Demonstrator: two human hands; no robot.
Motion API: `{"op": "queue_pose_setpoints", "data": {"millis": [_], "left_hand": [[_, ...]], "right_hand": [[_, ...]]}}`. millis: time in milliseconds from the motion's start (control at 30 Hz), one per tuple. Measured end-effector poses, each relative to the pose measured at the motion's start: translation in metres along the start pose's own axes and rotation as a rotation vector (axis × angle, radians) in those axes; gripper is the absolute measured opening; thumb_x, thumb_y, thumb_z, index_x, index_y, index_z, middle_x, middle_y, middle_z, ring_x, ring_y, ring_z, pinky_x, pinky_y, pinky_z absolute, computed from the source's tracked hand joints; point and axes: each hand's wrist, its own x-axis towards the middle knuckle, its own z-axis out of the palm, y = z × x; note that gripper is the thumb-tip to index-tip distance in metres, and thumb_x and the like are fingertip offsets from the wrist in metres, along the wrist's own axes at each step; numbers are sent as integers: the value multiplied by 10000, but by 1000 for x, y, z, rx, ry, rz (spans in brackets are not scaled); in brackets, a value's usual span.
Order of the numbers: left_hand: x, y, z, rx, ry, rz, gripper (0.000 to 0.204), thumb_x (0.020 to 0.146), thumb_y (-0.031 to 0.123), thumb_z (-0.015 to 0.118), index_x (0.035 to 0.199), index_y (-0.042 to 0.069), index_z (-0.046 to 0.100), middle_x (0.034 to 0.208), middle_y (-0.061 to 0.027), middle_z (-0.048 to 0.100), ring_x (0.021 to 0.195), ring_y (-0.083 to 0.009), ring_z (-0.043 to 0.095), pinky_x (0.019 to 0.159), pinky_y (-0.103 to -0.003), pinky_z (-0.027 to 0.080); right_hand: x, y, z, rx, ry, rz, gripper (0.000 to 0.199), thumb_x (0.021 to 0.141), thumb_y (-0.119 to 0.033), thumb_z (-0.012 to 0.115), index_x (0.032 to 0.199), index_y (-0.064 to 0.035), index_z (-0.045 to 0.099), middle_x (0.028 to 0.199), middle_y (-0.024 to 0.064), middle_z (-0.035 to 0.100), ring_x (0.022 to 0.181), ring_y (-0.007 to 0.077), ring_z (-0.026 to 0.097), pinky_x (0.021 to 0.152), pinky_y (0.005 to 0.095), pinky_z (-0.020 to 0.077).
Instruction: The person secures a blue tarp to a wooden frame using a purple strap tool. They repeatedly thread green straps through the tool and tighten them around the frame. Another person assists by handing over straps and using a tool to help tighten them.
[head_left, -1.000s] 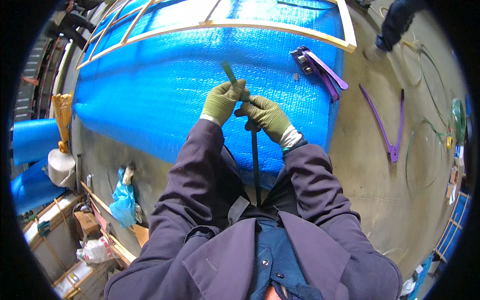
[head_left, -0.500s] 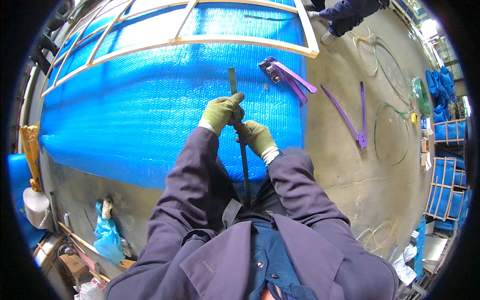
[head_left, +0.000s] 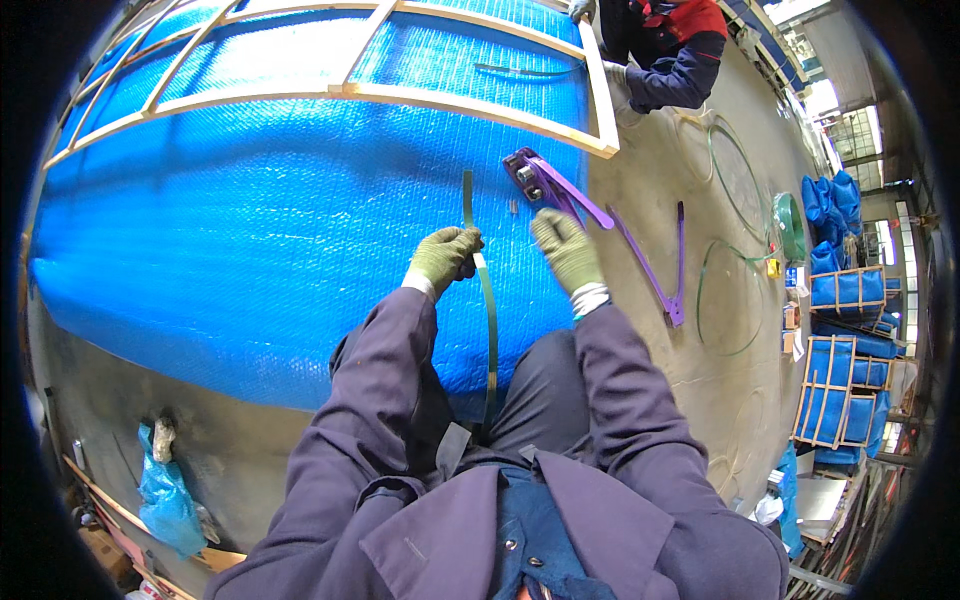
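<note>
My left hand [head_left: 445,258], in an olive glove, pinches a green strapping band [head_left: 491,330] that runs from my lap up over the blue bubble-wrapped bundle [head_left: 250,250]. The strap's free end stands above the fingers. My right hand [head_left: 567,252] is off the strap, its fingers loosely extended and nothing visible in them. Just beyond it lies a purple strapping tool [head_left: 540,182] with metal parts; the hand covers some of its handle. Small metal strap seals [head_left: 513,207] rest on the wrap beside it.
A wooden slat frame [head_left: 440,98] lies across the bundle's far part. A purple long-handled tool [head_left: 668,285] leans or lies at its right, with coiled green strap [head_left: 735,300] on the floor. Another person [head_left: 680,60] crouches at the far right corner. A blue bag [head_left: 170,500] is at lower left.
My right hand has let go of the strap and moved right, towards the purple tool. My left hand keeps hold of the strap. The other person has bent down.
</note>
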Motion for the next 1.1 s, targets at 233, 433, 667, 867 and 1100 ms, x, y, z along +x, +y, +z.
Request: {"op": "queue_pose_setpoints", "data": {"millis": [233, 433, 667, 867, 1100], "left_hand": [[13, -5, 2, -134, 10, 42, 284, 1106, 357, 726, 1109, 77, 775, 904, -37, 760, 766, -123, 675, 703, -292, 514], [26, -6, 0, -173, 37, 72, 277, 1115, 329, 716, 1159, 64, 780, 991, -51, 781, 905, -132, 705, 822, -294, 537], [38, -14, -4, -139, 82, 83, 284, 1132, 272, 688, 1219, 15, 773, 1069, -58, 774, 1005, -153, 717, 948, -314, 541], [62, -14, -17, -167, 113, 57, 302, 1132, 286, 691, 1239, 13, 764, 1111, -64, 769, 1023, -154, 719, 959, -312, 536], [83, -13, -17, -229, 112, 32, 264, 1128, 278, 695, 1241, 49, 764, 1080, -49, 768, 1008, -147, 707, 948, -321, 541]], "right_hand": [[123, -4, -64, -354, 106, 71, 673, 1017, -487, 785, 1502, -38, 660, 1409, 237, 732, 1304, 338, 708, 1110, 424, 546], [166, 11, -69, -719, -86, 272, 788, 991, -575, 740, 1584, -77, 591, 1564, 267, 618, 1478, 431, 571, 1243, 472, 448], [235, 31, -38, -924, -217, 261, 947, 986, -649, 677, 1729, -148, 372, 1713, 235, 463, 1551, 436, 489, 1281, 500, 414], [304, 48, 11, -640, 7, 166, 1078, 963, -738, 688, 1737, -79, 328, 1697, 288, 461, 1582, 429, 454, 1289, 474, 389], [334, 69, 58, 486, 169, 668, 650, 1024, -441, 803, 1523, -108, 550, 1339, 177, 734, 1149, 344, 719, 1014, 444, 594]]}}
